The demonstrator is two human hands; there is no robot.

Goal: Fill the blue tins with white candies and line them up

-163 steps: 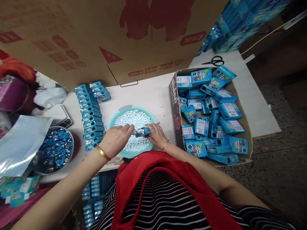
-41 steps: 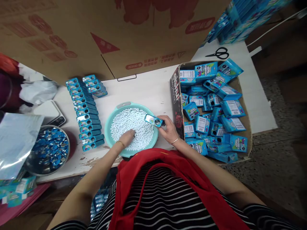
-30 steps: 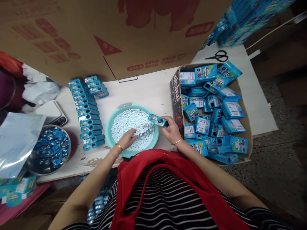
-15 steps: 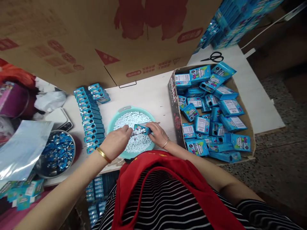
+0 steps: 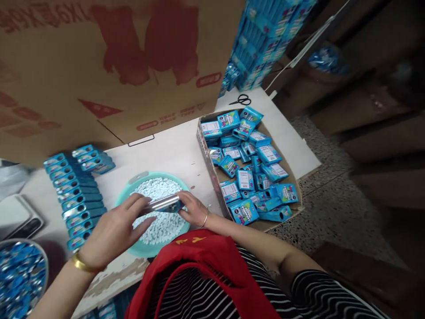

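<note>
A small blue and silver tin (image 5: 164, 204) is held level over a teal basin (image 5: 126, 204) full of small white tablets (image 5: 158, 190). My right hand (image 5: 193, 210) grips the tin's right end. At the tin's left end are the fingers of my left hand (image 5: 114, 229), its palm spread over the tablets. A gold bangle sits on each wrist.
A row of filled blue tins (image 5: 77, 195) lies left of the basin. A cardboard tray (image 5: 212, 170) of blue cartons (image 5: 247, 177) stands to the right. Scissors (image 5: 241, 99) lie at the back. A metal bowl of blue lids (image 5: 18, 274) is at the lower left; a big carton wall (image 5: 99, 66) stands behind.
My left hand scooped tablets while the right held the tin aside, then both hands came together on the tin over the basin. The camera has swung right and the view has shifted left.
</note>
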